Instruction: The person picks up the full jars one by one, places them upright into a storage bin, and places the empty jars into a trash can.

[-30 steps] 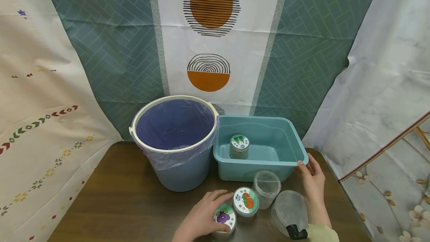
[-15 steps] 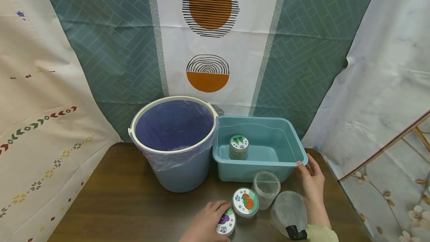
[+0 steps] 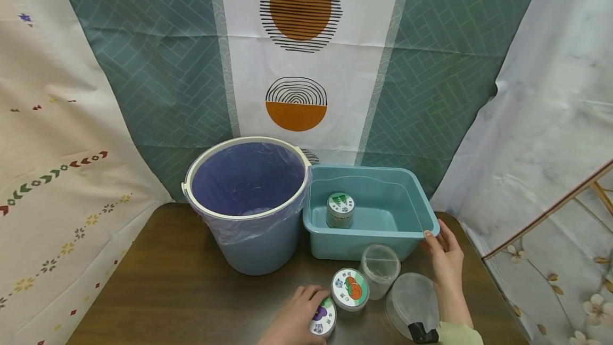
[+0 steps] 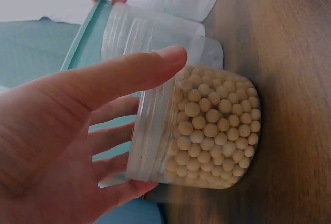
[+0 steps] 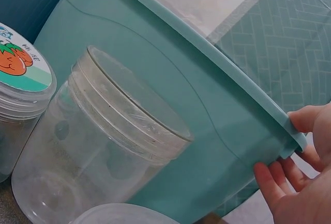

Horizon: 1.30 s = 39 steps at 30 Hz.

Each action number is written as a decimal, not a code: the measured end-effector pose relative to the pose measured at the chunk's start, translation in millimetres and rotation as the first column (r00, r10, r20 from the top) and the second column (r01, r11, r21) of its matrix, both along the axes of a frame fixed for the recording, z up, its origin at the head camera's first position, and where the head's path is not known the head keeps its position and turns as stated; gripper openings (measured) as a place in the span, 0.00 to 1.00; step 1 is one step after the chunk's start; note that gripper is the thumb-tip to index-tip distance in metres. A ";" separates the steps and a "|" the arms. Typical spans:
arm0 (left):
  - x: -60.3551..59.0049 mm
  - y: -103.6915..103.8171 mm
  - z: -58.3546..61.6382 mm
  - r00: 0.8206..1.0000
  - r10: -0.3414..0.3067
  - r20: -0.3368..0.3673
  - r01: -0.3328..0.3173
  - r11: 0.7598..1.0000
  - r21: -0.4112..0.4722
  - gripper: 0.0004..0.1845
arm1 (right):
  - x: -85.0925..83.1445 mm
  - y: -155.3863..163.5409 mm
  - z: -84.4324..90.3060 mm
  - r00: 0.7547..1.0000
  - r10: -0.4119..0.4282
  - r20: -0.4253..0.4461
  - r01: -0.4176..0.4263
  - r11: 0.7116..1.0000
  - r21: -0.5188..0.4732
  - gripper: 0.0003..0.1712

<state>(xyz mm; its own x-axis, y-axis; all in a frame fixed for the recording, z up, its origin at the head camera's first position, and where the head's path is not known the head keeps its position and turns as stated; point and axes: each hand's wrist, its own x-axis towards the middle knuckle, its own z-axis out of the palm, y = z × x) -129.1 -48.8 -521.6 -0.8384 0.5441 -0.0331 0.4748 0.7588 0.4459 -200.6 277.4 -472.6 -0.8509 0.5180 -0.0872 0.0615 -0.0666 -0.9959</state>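
My left hand is around a clear plastic jar at the table's front. Its white lid carries a purple flower, partly covered by my fingers. In the left wrist view, small round beige balls fill the jar; my thumb lies on its near side and the fingers reach round the lid's far side. My right hand holds the right front corner of the teal tub. The right wrist view has the thumb over the tub's rim and the fingers under it.
A jar with an orange-fruit lid, an uncovered clear jar and a wider clear container stand before the tub. Inside the tub is a green-labelled jar. A lined blue bucket stands to its left on the wooden table.
My left hand has moved slightly down and right around the flower-lidded jar, covering more of the lid. The right hand has kept its place on the tub's corner.
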 end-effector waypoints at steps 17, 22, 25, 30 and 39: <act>-5.5 13.1 -1.2 0.994 0.086 0.059 -0.075 0.983 -0.170 0.47 | 0.0 0.6 -1.0 1.000 -0.005 0.007 0.005 1.000 -0.004 0.35; -6.9 12.4 4.2 0.997 0.063 0.054 -0.053 0.983 -0.176 0.44 | -0.4 0.1 -0.3 1.000 -0.006 0.011 0.006 1.000 0.001 0.36; -8.4 8.5 11.5 0.999 0.036 0.029 -0.031 0.984 -0.173 0.43 | -0.1 0.4 0.5 1.000 -0.007 0.008 0.007 1.000 -0.002 0.36; -13.3 -1.1 32.2 1.000 -0.001 -0.030 -0.004 0.986 -0.169 0.43 | 1.1 0.7 0.7 1.000 -0.003 0.003 0.003 1.000 -0.002 0.36; -33.6 -11.9 91.9 0.994 -0.068 -0.085 0.052 0.984 -0.173 0.40 | 0.5 1.6 -0.6 1.000 0.003 0.005 -0.003 1.000 0.002 0.36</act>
<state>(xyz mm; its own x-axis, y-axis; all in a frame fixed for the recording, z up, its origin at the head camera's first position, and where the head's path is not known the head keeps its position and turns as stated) -162.6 -60.7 -429.7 -0.8083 0.5862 -0.0550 0.5541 0.7889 0.2656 -200.1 278.9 -473.2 -0.8521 0.5155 -0.0901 0.0663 -0.0644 -0.9957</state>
